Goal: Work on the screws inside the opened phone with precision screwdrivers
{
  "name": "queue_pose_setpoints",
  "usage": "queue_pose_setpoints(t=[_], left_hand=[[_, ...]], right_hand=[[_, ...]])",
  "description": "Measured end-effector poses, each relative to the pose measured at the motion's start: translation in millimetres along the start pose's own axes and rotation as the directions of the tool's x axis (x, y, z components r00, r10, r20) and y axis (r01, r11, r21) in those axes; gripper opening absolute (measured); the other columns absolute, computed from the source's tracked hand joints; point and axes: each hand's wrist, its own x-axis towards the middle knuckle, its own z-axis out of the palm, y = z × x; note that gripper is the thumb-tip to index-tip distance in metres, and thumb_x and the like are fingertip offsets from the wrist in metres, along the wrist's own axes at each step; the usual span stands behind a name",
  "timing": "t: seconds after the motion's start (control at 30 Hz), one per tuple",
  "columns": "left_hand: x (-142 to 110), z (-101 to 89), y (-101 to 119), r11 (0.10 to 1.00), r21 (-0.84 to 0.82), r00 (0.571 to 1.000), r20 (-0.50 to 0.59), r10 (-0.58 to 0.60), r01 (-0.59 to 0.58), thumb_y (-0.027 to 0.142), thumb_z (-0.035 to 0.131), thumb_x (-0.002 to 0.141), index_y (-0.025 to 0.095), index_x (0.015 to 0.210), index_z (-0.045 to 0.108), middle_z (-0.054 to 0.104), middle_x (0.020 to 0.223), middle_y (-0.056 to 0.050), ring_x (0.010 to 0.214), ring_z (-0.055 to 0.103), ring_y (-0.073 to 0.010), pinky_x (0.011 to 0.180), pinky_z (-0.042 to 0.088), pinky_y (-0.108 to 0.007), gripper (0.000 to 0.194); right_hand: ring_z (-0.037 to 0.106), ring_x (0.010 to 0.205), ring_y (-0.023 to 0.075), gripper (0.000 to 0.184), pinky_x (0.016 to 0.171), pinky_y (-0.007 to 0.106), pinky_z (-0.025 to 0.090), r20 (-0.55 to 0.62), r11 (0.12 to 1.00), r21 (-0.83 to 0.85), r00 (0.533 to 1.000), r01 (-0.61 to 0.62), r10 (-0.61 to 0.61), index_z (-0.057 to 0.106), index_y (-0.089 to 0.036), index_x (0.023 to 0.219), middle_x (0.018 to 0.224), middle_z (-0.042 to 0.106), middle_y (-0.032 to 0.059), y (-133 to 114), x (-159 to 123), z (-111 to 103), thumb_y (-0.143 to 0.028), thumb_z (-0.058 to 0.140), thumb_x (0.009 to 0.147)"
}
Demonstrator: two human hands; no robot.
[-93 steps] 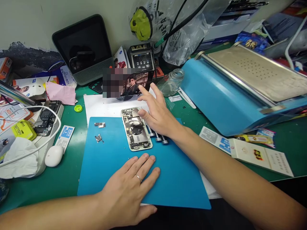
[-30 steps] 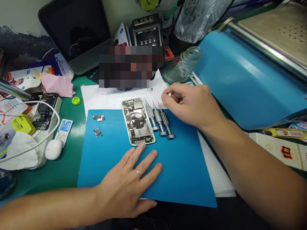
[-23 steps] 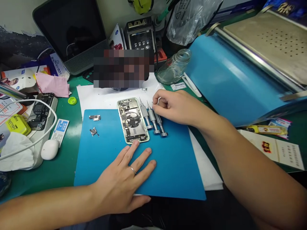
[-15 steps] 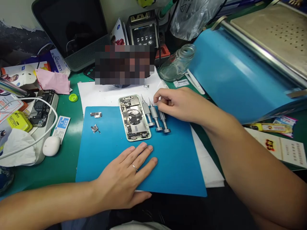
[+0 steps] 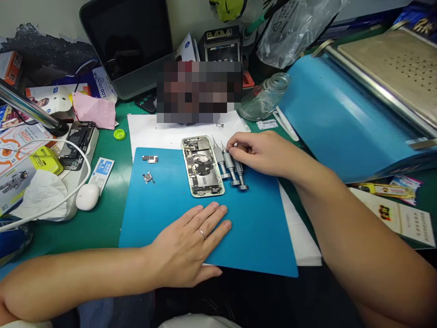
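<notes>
My left hand (image 5: 191, 246) lies palm down on the blue mat (image 5: 266, 228), fingers stretched out, a ring on one finger. Just beyond its fingertips is an opened phone (image 5: 204, 167), its inner parts exposed. Beside the phone lie several grey screwdrivers (image 5: 229, 165) in a row, tips pointing away from me. Over the upper end of the rightmost screwdriver (image 5: 240, 174) is my right hand (image 5: 257, 150), fingers curled and closed; what they hold, if anything, is hidden. Left of the phone rest a small metal-covered part (image 5: 150, 159) and a small irregular part (image 5: 148, 177).
White paper (image 5: 143, 130) lies under the mat. A glass jar (image 5: 264, 98) leans at the back, near a rolled blue sheet (image 5: 327, 123). Left are a white earbud case (image 5: 88, 197), a cable (image 5: 89, 166), a green cap (image 5: 119, 134) and another opened phone (image 5: 77, 145).
The view has turned a little left, so the scene sits further right. My right hand has come slightly nearer to me beside the screwdrivers. My left hand stays flat on the mat.
</notes>
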Motion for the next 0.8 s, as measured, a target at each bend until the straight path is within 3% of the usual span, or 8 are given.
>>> queue_pose_setpoints(t=[0.33, 0.5, 0.6, 0.8], left_hand=[[1, -1.9, -1, 1.000, 0.018, 1.000, 0.015, -0.003, 0.003, 0.062, 0.038, 0.105, 0.010, 0.164, 0.024, 0.014, 0.173, -0.017, 0.161, 0.009, -0.0341, 0.127, 0.012, -0.058, 0.080], [1, -3.3, -2, 1.000, 0.016, 1.000, 0.026, -0.001, 0.001, 0.063, 0.039, 0.104, 0.011, 0.164, 0.025, 0.015, 0.172, -0.017, 0.161, 0.010, -0.0341, 0.126, 0.011, -0.064, 0.080], [1, -4.0, -2, 1.000, 0.010, 1.000, 0.013, 0.001, -0.001, 0.062, 0.039, 0.104, 0.012, 0.164, 0.024, 0.014, 0.173, -0.016, 0.161, 0.009, -0.0334, 0.126, 0.008, -0.064, 0.080], [0, -1.2, -4, 1.000, -0.022, 1.000, -0.002, 0.007, -0.007, 0.063, 0.045, 0.102, 0.010, 0.162, 0.028, 0.017, 0.172, -0.019, 0.160, 0.013, -0.0348, 0.129, 0.012, -0.052, 0.082]], right_hand=[[0.055, 0.055, 0.0161, 0.018, 0.056, 0.029, 0.036, 0.027, 0.999, 0.033, 1.000, -0.009, 0.008, 0.067, -0.023, 0.091, 0.061, 0.062, -0.0014, 5, 2, 0, -0.033, 0.052, 0.091], [0.062, 0.064, 0.0196, 0.026, 0.059, 0.030, 0.042, 0.063, 0.999, 0.025, 0.997, -0.039, 0.038, 0.066, -0.022, 0.102, 0.073, 0.069, 0.0031, 0, -14, -5, -0.041, 0.051, 0.096], [0.064, 0.068, 0.0226, 0.032, 0.059, 0.032, 0.045, 0.097, 1.000, -0.012, 0.995, -0.029, 0.030, 0.064, -0.021, 0.114, 0.077, 0.069, 0.0049, -4, -34, -5, -0.045, 0.051, 0.096], [0.066, 0.070, 0.0246, 0.031, 0.058, 0.035, 0.048, -0.008, 0.995, -0.096, 1.000, 0.017, -0.018, 0.064, -0.023, 0.120, 0.084, 0.069, 0.0070, -10, -68, 9, -0.039, 0.055, 0.094]])
